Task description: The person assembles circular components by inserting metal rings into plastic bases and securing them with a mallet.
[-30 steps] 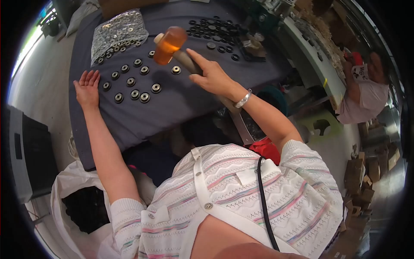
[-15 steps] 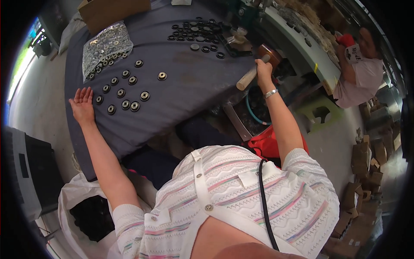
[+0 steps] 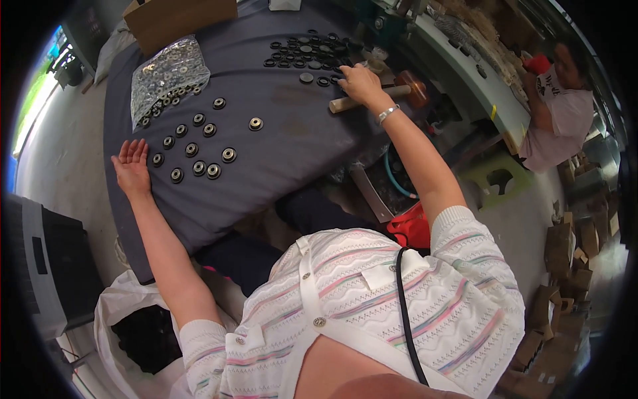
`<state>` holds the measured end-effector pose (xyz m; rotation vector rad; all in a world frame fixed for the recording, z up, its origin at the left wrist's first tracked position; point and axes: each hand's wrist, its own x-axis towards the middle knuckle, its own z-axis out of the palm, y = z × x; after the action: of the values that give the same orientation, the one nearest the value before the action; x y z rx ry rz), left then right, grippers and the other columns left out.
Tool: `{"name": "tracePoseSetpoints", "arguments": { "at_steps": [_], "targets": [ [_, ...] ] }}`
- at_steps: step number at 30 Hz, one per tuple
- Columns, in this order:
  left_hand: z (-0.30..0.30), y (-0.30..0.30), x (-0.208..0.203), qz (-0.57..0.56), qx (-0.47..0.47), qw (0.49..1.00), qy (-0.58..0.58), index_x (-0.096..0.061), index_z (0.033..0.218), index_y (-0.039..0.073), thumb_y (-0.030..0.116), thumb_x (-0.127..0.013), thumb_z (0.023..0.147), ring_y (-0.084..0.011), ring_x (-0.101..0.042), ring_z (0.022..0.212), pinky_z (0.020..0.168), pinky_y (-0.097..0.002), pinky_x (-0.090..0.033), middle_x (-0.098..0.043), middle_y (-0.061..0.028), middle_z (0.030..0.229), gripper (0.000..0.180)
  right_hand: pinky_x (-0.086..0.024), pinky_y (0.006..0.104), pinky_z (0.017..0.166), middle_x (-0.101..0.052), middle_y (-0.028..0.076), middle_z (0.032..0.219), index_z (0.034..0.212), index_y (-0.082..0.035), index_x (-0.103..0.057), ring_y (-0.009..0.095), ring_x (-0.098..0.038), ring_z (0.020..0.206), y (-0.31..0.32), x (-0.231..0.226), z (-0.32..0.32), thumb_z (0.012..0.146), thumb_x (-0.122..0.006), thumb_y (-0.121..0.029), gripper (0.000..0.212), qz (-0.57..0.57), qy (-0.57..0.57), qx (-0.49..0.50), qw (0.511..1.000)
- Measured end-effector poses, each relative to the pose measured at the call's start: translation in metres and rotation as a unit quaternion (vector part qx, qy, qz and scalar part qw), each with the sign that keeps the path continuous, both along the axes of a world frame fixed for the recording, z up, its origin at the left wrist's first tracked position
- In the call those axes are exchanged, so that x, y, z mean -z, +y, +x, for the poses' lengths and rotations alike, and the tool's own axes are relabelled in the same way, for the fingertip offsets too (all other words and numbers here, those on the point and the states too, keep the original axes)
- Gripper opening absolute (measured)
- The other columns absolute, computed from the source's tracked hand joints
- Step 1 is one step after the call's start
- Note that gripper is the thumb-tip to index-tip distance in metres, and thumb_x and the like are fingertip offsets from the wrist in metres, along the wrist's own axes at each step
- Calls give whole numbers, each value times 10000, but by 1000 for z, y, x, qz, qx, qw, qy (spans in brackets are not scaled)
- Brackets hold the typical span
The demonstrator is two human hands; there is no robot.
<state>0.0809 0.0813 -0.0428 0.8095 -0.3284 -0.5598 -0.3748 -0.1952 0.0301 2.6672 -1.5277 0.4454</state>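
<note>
My left hand (image 3: 134, 166) rests palm up at the left edge of the cloth-covered table (image 3: 279, 146), fingers spread and holding nothing. Beside it stand several round metal bearings seated in black rings (image 3: 191, 149), with a brassy one (image 3: 256, 124) farther right. My right hand (image 3: 360, 85) reaches over the far right of the table, fingers stretched and apart, the tips at the near edge of a group of black rings (image 3: 323, 81). Whether it touches a ring is hard to see. Under that hand lies a mallet (image 3: 345, 104), its wooden handle pointing left and its brown head to the right.
A clear plastic bag of metal bearings (image 3: 171, 73) lies at the far left, before a cardboard box (image 3: 179, 23). A green machine (image 3: 392, 26) stands at the back right. Another person (image 3: 558, 113) sits at a side bench (image 3: 458, 73). A white sack (image 3: 109, 312) stands lower left.
My right hand has let go of the mallet, which now lies on the table, and has moved left and away from me to the black rings. My left hand stays open at the edge.
</note>
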Motion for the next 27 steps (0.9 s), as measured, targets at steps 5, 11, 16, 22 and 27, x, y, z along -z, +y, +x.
{"name": "tracePoseSetpoints", "arguments": {
  "at_steps": [5, 11, 16, 22, 27],
  "targets": [
    [2, -7, 2, -23, 30, 999, 24, -413, 1211, -84, 408, -251, 988, -408, -477, 1143, 1012, -496, -384, -491, -245, 1162, 564, -439, 399, 911, -595, 168, 1145, 1224, -60, -541, 322, -545, 1089, -30, -1, 6, 723, -703, -251, 560, 100, 107, -54, 988],
    [9, 1, 9, 16, 21, 999, 24, -407, 1249, -62, 424, -255, 986, -365, -461, 1180, 1037, -465, -370, -495, -227, 1190, 573, -484, 392, 833, -647, 143, 991, 993, -111, -669, 316, -599, 984, -38, 25, 22, 701, -620, -31, 308, 124, 27, -59, 990],
    [7, 1, 7, 33, 18, 999, 0, -402, 1257, -61, 407, -251, 992, -355, -490, 1145, 1006, -434, -404, -508, -219, 1172, 558, -477, 396, 811, -645, 159, 946, 893, -68, -652, 332, -600, 943, -47, 26, 23, 667, -612, -61, 230, 141, -9, -78, 987],
    [9, -6, 6, 17, 28, 999, -14, -427, 1212, -83, 406, -271, 988, -374, -537, 1068, 975, -463, -423, -537, -224, 1106, 560, -510, 318, 495, -617, 129, 793, 986, -34, -606, 213, -622, 603, -39, 5, 15, 654, -638, -19, 334, 218, -102, -48, 969],
    [1, -9, 1, 21, 29, 999, -22, -413, 1220, -88, 403, -271, 989, -378, -534, 1072, 972, -462, -425, -529, -232, 1113, 561, -515, 363, 648, -620, 169, 850, 1047, -50, -603, 274, -624, 722, -39, 3, 13, 662, -641, -76, 387, 132, -52, -57, 988]
  ]
}}
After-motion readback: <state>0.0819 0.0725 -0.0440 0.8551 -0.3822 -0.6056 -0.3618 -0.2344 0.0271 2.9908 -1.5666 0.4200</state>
